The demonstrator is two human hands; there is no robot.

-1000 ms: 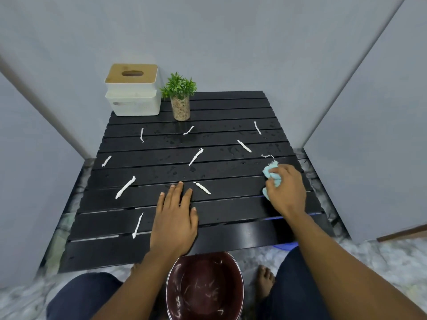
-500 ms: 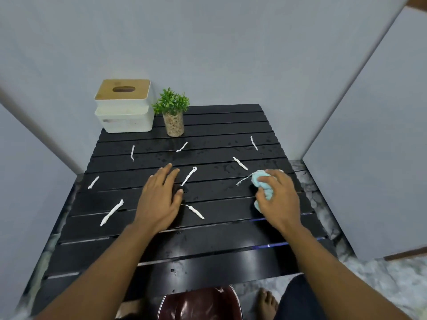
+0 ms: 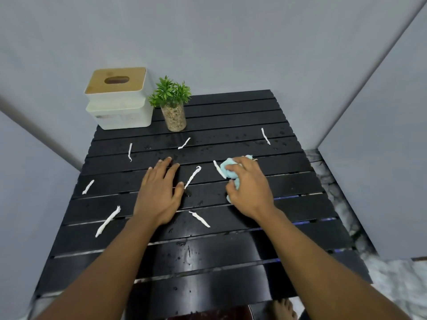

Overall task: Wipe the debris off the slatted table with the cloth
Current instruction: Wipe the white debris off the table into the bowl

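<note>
1. The crumpled light-blue cloth sits right of centre on the black slatted table, bunched under the right hand, which closes its fingers and thumb around it and presses it down on the slats
2. A thin white twisted strip of debris lies touching the left edge of the cloth
3. The left hand rests flat on the table left of centre, palm down, fingers straight and slightly spread, holding nothing
4. Another white strip lies slanted just right of the left hand, its near end by the thumb tip
5. A short white strip lies nearer, between the two forearms
6. On the left side of the table a long strip lies near and a smaller one lies further back by the left edge
7. Three more strips lie across the far slats: one on the left, one in the middle just in front of the plant, and one on the right
8. A small green plant in a clear pebble-filled glass stands at the far edge, just right of a white tissue box with a tan wooden lid in the far-left corner
9. Water droplets speckle the slats, and the near slats shine wet
10. The rim of a dark red bowl shows at the bottom edge, below the near side of the table, beside a bare foot
</note>
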